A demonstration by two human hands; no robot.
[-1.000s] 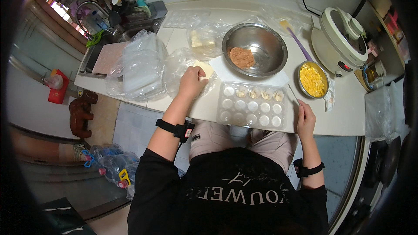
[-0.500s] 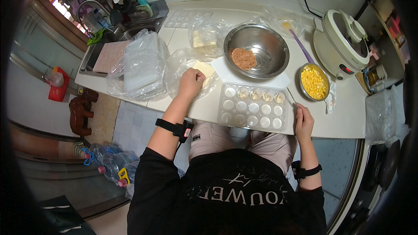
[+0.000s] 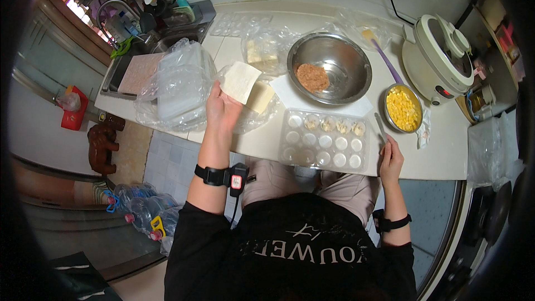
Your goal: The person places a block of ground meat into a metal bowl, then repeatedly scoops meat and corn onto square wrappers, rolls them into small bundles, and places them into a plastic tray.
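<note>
A square, pale wonton wrapper (image 3: 239,81) lies across the fingers of my left hand (image 3: 222,112), held up over the counter. Just right of it, a stack of wrappers (image 3: 260,98) sits on an opened plastic bag (image 3: 271,112). My right hand (image 3: 392,157) is closed on a thin, flat filling spatula (image 3: 381,126) at the counter's front edge. Between my hands is a clear compartment tray (image 3: 363,144); several small wrapped dumplings (image 3: 342,126) fill part of its back row. Behind it, a steel mixing bowl (image 3: 356,90) contains minced meat filling (image 3: 312,78).
A small bowl of yellow corn kernels (image 3: 402,108) stands at right, near a cream electric cooker (image 3: 437,58). A purple-handled spatula (image 3: 384,56) lies behind the corn. Bagged plastic trays (image 3: 181,86) are at left beside the sink (image 3: 114,81). Another wrapper pack (image 3: 262,56) lies further back.
My left hand has lifted a wrapper off the stack, moved left and turned palm up with it. The right hand has shifted slightly, and its spatula now points more upright.
</note>
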